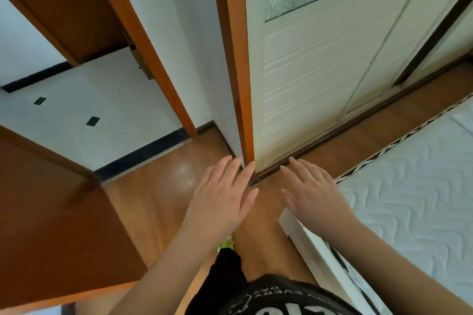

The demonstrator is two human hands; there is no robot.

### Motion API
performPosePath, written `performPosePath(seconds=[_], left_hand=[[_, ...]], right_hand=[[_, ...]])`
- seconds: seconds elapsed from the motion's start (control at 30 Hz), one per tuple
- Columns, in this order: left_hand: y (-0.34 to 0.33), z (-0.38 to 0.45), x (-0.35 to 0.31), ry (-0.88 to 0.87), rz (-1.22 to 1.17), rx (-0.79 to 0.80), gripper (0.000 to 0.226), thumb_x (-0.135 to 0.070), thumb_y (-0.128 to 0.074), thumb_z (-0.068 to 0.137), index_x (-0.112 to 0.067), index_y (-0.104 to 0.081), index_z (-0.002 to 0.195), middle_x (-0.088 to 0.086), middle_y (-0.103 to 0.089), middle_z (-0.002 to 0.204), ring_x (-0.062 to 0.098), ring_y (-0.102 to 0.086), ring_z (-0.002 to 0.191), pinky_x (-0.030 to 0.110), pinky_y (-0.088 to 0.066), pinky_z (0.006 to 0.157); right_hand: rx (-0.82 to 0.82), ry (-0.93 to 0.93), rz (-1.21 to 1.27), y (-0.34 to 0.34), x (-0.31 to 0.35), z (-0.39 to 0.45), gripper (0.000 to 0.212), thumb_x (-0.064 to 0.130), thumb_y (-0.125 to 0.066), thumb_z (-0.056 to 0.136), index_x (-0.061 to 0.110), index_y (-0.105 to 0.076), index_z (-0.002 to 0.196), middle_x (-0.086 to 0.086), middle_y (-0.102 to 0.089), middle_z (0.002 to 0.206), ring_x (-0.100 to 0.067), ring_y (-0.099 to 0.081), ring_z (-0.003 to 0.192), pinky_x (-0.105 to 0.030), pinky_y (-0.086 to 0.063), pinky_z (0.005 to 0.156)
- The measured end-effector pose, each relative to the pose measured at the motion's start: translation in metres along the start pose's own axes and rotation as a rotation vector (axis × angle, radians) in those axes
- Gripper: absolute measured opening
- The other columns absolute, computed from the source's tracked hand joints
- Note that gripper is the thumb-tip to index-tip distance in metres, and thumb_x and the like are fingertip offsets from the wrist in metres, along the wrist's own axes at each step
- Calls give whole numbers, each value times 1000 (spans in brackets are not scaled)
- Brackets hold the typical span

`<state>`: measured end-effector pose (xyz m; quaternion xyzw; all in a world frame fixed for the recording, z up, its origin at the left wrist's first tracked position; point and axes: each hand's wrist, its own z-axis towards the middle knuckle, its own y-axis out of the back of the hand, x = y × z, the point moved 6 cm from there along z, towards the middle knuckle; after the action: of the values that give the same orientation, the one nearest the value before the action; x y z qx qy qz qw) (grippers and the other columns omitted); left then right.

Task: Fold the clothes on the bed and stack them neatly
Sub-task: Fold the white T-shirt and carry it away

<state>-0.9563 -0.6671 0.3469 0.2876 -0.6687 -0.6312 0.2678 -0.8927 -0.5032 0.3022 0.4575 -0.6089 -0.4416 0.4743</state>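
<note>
My left hand (222, 194) and my right hand (311, 190) are held out in front of me over the wooden floor, palms down, fingers straight, holding nothing. The bed (414, 192) with a white quilted mattress lies to my right; its white frame edge runs under my right forearm. No clothes show on the visible part of the bed.
A cream sliding wardrobe door (320, 71) stands ahead along the wooden floor (158, 194). An open brown door (51, 225) is at my left, with a doorway onto white tiles (89, 100) beyond. A narrow strip of floor runs between wardrobe and bed.
</note>
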Motion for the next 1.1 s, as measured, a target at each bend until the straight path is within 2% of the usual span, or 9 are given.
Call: performPosePath(seconds=[0.17,0.43,0.57,0.67,0.73,0.83,0.9,1.0,1.1], left_hand=[[-1,80,28,-246,12,-52,53,-51,-26,101,-25,-47,143,1,-54,142,23,-46,136,36,-26,108],[24,182,43,-626,53,-43,57,-50,-23,99,-24,-39,148,6,-38,154,28,-28,145,47,-20,118],[33,222,1,-798,62,-40,59,-50,-20,99,-23,-36,148,6,-40,152,27,-30,143,46,-22,117],[39,244,-39,-895,56,-65,57,-47,-22,99,-21,-43,145,7,-49,144,26,-39,136,44,-29,113],[42,258,-68,-944,55,-84,55,-47,-23,98,-21,-46,143,5,-52,140,25,-43,133,43,-33,111],[47,278,-118,-1030,57,-119,55,-48,-25,98,-22,-48,140,4,-54,137,24,-45,131,42,-35,109],[52,288,-153,-1085,66,-142,56,-48,-24,97,-21,-51,138,5,-56,134,25,-47,129,42,-37,108],[60,299,-202,-1165,82,-150,57,-48,-22,97,-21,-50,139,5,-55,135,25,-45,130,41,-34,109],[65,312,-241,-1246,95,-133,61,-50,-17,96,-22,-45,143,6,-49,142,25,-38,136,41,-28,113]], right_hand=[[-88,-155,-34,13,-3,57,51,42,-48,97,22,-45,143,-6,-44,150,-26,-38,140,-44,-30,116],[-274,-434,-76,50,-9,94,46,34,-60,91,13,-58,133,-8,-56,138,-28,-52,128,-46,-42,106],[-356,-614,-98,64,-38,78,39,31,-60,92,12,-64,125,-8,-62,130,-28,-57,123,-45,-43,104],[-335,-783,-79,70,-69,55,45,36,-40,95,14,-61,129,-8,-59,133,-27,-53,125,-43,-38,107],[-361,-885,-74,74,-89,38,49,37,-35,95,12,-61,128,-9,-59,133,-28,-53,125,-43,-37,107],[-412,-1007,-49,76,-121,13,38,31,-49,97,11,-61,127,-11,-59,134,-30,-53,125,-45,-38,107],[-425,-1077,-22,76,-144,-1,40,31,-54,94,11,-60,130,-11,-58,135,-31,-53,126,-47,-38,107],[-436,-1146,10,78,-179,-18,42,32,-54,95,11,-59,131,-12,-56,138,-31,-51,128,-47,-37,108],[-421,-1192,31,84,-213,-31,44,37,-46,98,14,-56,135,-9,-52,142,-29,-46,132,-45,-33,110]])
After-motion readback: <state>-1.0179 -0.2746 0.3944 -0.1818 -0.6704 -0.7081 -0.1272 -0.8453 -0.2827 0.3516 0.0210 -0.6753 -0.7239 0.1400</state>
